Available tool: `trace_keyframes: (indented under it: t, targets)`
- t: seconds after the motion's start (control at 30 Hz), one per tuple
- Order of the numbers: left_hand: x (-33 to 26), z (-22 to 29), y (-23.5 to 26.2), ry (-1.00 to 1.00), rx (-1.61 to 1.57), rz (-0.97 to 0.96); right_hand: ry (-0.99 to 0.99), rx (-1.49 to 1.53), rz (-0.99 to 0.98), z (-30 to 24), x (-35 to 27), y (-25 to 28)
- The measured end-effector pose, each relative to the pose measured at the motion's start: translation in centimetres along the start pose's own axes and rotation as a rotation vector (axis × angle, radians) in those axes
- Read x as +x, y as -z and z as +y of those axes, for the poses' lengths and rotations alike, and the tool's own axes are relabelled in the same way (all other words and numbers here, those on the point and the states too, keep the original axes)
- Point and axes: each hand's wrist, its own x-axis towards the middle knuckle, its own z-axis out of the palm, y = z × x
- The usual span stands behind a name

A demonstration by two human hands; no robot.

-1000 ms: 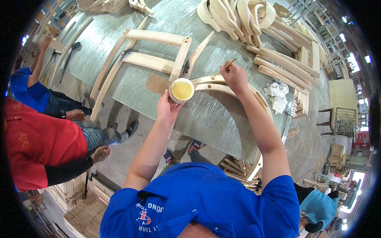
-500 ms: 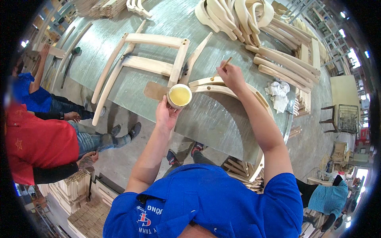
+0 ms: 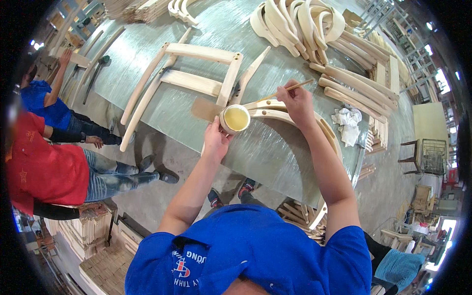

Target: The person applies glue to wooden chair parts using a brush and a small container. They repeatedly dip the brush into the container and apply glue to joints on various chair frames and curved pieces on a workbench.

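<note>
Left hand [image 3: 216, 141]: fingers clamped on round whitish cup [image 3: 235, 119]; keep level. Right hand [image 3: 298, 102], two o'clock: fingers pinching slim wooden stick [image 3: 303, 83]; steady it over curved pale-wood rail [image 3: 282, 117].

A head-worn fisheye camera (dark-rimmed) looks down past the nearby blue shirt [image 3: 275, 246] onto the table [image 3: 263, 160].

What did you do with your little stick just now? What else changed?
The stick in the right hand tipped flatter: its top swung right and its lower end moved left, toward the cup. The person in red shifted left. Nothing was picked up or let go. The left hand still holds the cup beside the curved wood.
</note>
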Motion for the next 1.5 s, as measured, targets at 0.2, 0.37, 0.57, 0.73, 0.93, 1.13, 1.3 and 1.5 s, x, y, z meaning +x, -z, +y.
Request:
trace_keyframes:
  t: [0.2, 0.37, 0.57, 0.73, 0.93, 1.13, 1.3, 1.5]
  targets:
    - [-0.8, 0.6, -1.1, -0.017, 0.004, -0.041, 0.031, 0.021, -0.104, -2.4, -2.0, -2.1]
    - [-1.5, 1.6, -0.7, -0.012, -0.009, -0.025, -0.206, 0.470, 0.074, -3.2, -3.5, -1.6]
    - [-0.9, 2.3, -1.0, -0.008, -0.098, -0.006, -0.423, 1.017, 0.134, -0.8, -5.8, -1.8]
    - [-0.5, 1.8, -3.1, -0.040, -0.093, -0.098, -0.702, 1.133, 0.285, 2.0, -7.0, -3.3]
    - [0.4, 0.0, -5.8, 0.019, -0.115, -0.105, -0.743, 1.108, 0.324, 3.3, -6.6, -3.2]
    - [1.8, -0.5, -4.3, 0.030, -0.128, -0.066, -0.247, 0.674, 0.347, 3.7, -4.6, 2.1]
    - [1.9, 0.7, -0.2, -0.005, -0.156, 0.073, -0.016, -0.043, 0.134, 2.0, -3.5, 2.3]
    - [0.4, 1.5, 0.3, -0.054, -0.134, 0.120, 0.156, -0.325, -0.021, 2.1, -2.6, 0.4]
